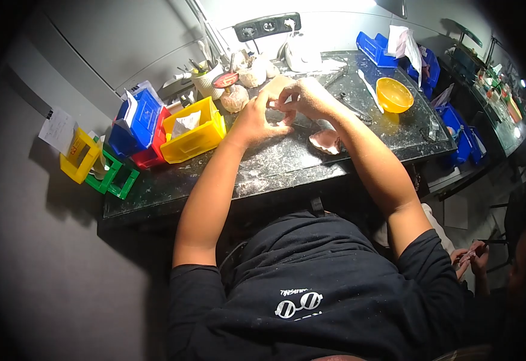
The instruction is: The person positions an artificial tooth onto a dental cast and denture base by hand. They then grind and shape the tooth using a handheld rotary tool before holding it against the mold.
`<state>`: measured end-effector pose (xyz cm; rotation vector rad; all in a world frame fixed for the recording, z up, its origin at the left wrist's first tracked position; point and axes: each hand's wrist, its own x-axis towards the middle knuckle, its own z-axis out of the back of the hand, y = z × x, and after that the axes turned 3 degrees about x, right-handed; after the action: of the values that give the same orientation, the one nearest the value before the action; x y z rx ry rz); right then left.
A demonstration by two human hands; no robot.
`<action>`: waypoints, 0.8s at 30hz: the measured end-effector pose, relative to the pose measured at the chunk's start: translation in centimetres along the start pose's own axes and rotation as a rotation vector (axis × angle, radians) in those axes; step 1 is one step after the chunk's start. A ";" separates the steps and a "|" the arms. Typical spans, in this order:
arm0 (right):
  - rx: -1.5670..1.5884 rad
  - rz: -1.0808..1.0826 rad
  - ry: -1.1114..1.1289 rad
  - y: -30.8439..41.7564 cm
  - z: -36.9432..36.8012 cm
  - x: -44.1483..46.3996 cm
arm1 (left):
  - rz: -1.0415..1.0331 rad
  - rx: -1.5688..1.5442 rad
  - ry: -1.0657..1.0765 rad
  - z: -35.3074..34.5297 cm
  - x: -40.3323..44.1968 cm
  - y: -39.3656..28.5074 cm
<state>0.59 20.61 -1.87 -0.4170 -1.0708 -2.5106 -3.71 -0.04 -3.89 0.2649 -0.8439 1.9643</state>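
Over the dark, dusty table (275, 171), both my hands are raised close together near its back. My left hand (260, 117) has its fingers curved around something small and pale that I cannot make out. From the right, my right hand (305, 96) bends over the same spot, its fingers pinched together at that small thing. A pink and white moulded piece (325, 142) lies on the table just below my right wrist. Behind my left hand stands a round pale jar (235, 98) with a red top.
Yellow (195, 132), blue (135, 123) and red bins stand at the left edge. An orange bowl (394, 95) and a white brush-like tool (370, 90) lie at the right. Blue bins are farther back. Another person's hands (471, 259) show at the lower right.
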 end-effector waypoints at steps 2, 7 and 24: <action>0.027 -0.084 0.039 0.2 0.1 0.0 | 0.001 0.010 0.001 0.1 0.0 -0.1; 0.038 -0.063 0.050 0.2 0.1 -0.1 | 0.010 0.003 0.006 0.0 0.1 0.0; 0.028 -0.013 -0.005 -0.3 0.0 0.0 | 0.014 0.018 -0.006 -0.2 0.0 0.4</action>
<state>0.44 20.81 -2.08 -0.4103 -1.1127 -2.5042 -4.01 -0.05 -4.17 0.2766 -0.8343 1.9864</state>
